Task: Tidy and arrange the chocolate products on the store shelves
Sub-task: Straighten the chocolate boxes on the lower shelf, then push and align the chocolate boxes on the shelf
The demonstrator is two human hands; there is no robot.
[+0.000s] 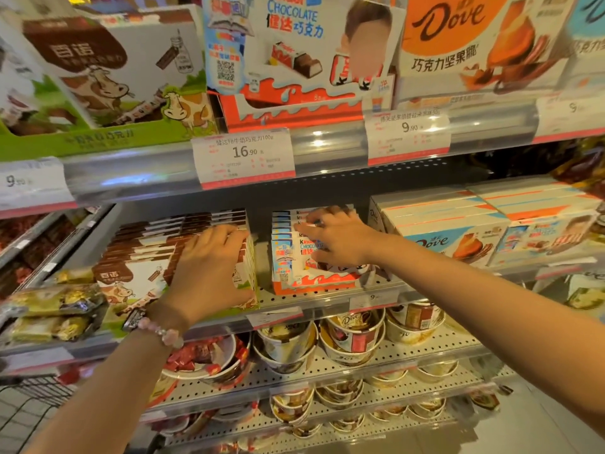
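Observation:
On the middle shelf (327, 298) a row of upright brown-and-white cow-print chocolate boxes (137, 257) stands at the left. My left hand (209, 270) grips the right end of that row, fingers over the tops and thumb on the front box. Beside it stands a row of Kinder chocolate boxes (288, 257). My right hand (337, 240) holds the front Kinder boxes, fingers curled over their top edges and thumb on the front face. Dove boxes (458, 234) stand further right.
The upper shelf carries larger cow-print, Kinder (294, 60) and Dove (474, 44) boxes behind price tags (244, 155). Gold-wrapped chocolates (55, 312) lie at the left. Lower shelves hold Dove tubs (353, 335) and red-wrapped sweets (203, 355). A cart's wire basket (32, 401) is at bottom left.

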